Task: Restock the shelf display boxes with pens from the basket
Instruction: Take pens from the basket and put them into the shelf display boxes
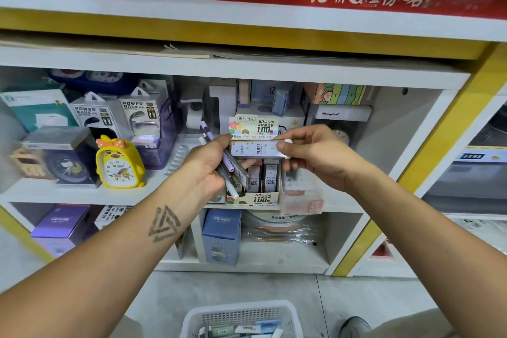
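Two hands: left hand (208,170) gripping several pens (229,164); right hand (310,153) pinching one slim case (255,149), one basket (241,318) below

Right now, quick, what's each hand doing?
Left hand: grips a bunch of lilac and white pens.
Right hand: fingers pinch a slim white patterned lead case.

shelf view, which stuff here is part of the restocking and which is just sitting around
In the job: display box; slim case pinched by right hand; pens gripped in left hand; basket.

Just there: duck clock; power bank packs; purple box.
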Tool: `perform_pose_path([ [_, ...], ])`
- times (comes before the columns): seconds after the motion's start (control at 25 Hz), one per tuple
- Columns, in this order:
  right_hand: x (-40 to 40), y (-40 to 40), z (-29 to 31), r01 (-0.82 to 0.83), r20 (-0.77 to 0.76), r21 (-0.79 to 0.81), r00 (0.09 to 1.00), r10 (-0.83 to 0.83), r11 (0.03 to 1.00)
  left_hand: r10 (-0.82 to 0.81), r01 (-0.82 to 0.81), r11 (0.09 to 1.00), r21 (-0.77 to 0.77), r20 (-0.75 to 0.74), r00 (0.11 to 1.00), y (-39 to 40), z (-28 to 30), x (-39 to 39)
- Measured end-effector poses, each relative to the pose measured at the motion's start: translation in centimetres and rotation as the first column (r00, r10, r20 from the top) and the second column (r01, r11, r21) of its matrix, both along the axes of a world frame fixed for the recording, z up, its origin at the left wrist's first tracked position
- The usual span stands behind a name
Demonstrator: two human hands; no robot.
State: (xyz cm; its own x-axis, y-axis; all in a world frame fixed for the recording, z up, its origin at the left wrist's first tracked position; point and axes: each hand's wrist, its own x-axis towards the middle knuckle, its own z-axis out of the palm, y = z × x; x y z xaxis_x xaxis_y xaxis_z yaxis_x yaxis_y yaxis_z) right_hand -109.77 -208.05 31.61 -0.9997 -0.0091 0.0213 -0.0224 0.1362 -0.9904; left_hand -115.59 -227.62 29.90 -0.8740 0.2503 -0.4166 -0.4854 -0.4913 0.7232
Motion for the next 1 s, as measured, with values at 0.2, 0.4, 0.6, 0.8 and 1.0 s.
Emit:
perform_pose_path([
  [0.2,-0.2,2.2,1.1,0.240,-0.165,-0.053,0.955,-0.246,0.969,-0.069,0.070,0.988,-0.134,0.015,0.998,-0.1,0.1,0.3],
  [0.4,-0.3,2.4,0.5,0.297,-0.312,0.357,0.932,-0.187,0.886,-0.164,0.162,0.972,-0.172,0.005,0.986,-1.0,0.8,0.0],
  [0.6,-0.2,0.7,-1.1,0.272,-0.407,0.729,0.910,0.079,0.628,-0.264,0.265,0.960,-0.086,0.024,0.964,-0.8,0.6,0.9],
  [0.8,-0.8,-0.4,-2.5,0.153,-0.249,0.935,0.924,0.289,0.319,-0.321,0.319,0.946,-0.051,-0.030,0.947,-0.7,0.5,1.5],
  [1.0,-1.0,-1.7,-1.4,0.190,-0.193,0.414,0.974,-0.118,0.890,-0.502,0.489,0.859,-0.154,-0.061,0.863,-0.4,0.4,2.4],
])
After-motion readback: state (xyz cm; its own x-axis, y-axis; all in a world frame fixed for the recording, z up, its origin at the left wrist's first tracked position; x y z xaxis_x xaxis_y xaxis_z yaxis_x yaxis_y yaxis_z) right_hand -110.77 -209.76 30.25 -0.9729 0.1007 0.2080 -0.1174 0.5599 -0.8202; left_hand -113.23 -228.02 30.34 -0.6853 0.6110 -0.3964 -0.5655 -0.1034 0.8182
